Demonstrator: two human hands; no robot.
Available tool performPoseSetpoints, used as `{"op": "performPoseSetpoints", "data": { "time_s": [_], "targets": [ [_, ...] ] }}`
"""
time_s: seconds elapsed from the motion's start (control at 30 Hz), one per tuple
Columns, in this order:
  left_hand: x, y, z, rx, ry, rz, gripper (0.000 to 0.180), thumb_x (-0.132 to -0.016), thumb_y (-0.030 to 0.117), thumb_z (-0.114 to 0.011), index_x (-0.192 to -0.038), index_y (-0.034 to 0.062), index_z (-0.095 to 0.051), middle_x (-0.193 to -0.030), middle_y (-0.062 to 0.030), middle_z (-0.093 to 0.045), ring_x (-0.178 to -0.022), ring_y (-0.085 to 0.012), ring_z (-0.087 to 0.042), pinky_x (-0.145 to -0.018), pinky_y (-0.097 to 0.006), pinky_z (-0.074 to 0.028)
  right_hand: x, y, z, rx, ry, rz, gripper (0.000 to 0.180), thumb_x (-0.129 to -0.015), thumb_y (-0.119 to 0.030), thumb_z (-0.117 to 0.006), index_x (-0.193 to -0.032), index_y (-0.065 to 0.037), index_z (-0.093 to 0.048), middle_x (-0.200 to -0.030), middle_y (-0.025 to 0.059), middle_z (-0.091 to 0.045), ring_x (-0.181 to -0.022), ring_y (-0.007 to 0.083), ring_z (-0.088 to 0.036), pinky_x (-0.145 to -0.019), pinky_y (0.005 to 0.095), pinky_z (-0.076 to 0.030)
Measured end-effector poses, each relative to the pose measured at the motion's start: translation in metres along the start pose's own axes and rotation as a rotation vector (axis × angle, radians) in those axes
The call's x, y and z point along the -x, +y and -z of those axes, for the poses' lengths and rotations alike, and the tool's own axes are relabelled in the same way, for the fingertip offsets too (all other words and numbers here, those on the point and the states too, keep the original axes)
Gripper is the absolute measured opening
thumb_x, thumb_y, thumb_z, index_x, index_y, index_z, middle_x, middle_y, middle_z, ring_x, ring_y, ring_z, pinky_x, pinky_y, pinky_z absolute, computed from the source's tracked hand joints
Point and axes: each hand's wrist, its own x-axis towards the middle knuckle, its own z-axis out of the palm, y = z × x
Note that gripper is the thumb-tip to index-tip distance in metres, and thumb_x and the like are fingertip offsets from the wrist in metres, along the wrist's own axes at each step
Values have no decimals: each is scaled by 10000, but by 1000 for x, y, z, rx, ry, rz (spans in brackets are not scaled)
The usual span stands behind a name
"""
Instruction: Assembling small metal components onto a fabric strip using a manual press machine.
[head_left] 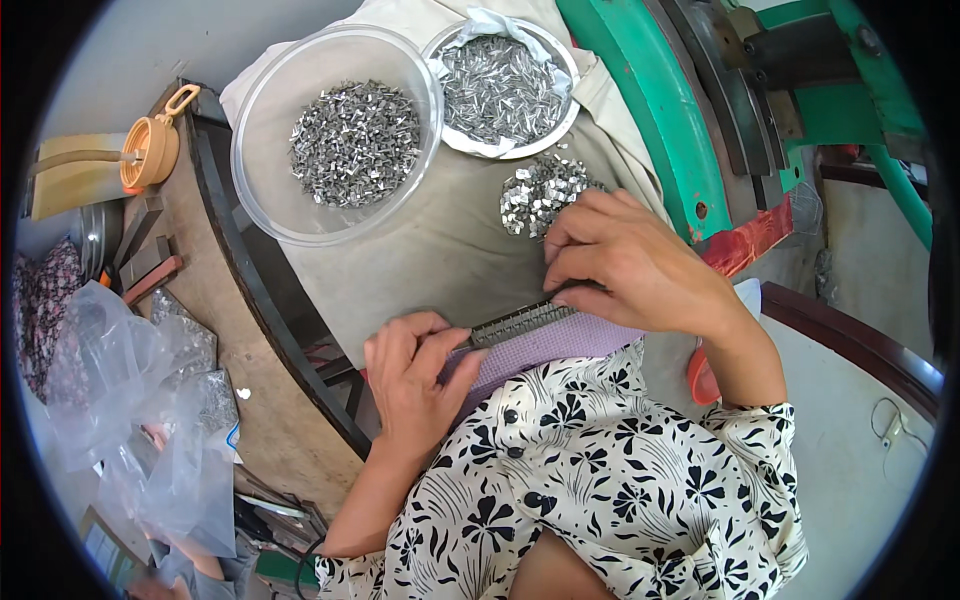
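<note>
Left hand (412,378): fingers gripping metal strip (522,325), left end | right hand (640,262): fingers bent at right end, grip unclear | strip near, on purple cloth (545,350), seemingly part-filled; loose metal pieces (530,200) remain, far

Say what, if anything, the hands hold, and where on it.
A dark metal strip: the left hand pinches its left end between thumb and fingers; the right hand is at its right end, its grip unclear.
</note>
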Motion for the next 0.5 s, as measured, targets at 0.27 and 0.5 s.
{"op": "performPoseSetpoints", "data": {
  "time_s": [0.27,0.5],
  "targets": [
    [25,2,-9,-24,78,-115,385,-590,150,-889,-926,102,-708,-923,-24,-628,-787,-191,-575,-723,-340,-369,-16,-1,-3,-102,-98,86,73,-743,-118,-742,-774,-78,-689,-836,53,-598,-881,263,-621,-801,396,-483],
    [32,5,-5,-77,87,-133,381,-596,146,-880,-928,86,-703,-927,-31,-638,-787,-193,-583,-728,-339,-382,-27,-17,-13,269,-241,154,75,-779,-129,-678,-760,-69,-636,-838,55,-565,-864,235,-617,-790,369,-484]
  ]
}}
